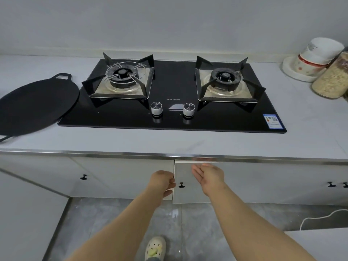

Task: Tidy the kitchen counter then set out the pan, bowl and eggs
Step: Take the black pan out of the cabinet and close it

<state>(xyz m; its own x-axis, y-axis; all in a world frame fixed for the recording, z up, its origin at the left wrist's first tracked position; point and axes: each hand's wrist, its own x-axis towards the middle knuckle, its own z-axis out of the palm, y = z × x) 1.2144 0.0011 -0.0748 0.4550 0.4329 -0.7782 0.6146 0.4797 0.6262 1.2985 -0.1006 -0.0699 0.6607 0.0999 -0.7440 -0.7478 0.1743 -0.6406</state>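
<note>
A flat black pan with a loop handle lies on the grey counter left of the hob. Stacked white bowls sit on a white plate at the far right. No eggs are in view. Below the counter edge, a white cabinet door with a black knob stands slightly ajar. My left hand grips the left edge of that door, fingers curled round it. My right hand hovers in front of the door, palm up with straight fingers, holding nothing.
A black glass two-burner gas hob with two silver knobs fills the middle of the counter. A clear jar of pale grains leans at the right beside the bowls. More cabinet doors with black knobs flank the open one. A white cable runs along the floor.
</note>
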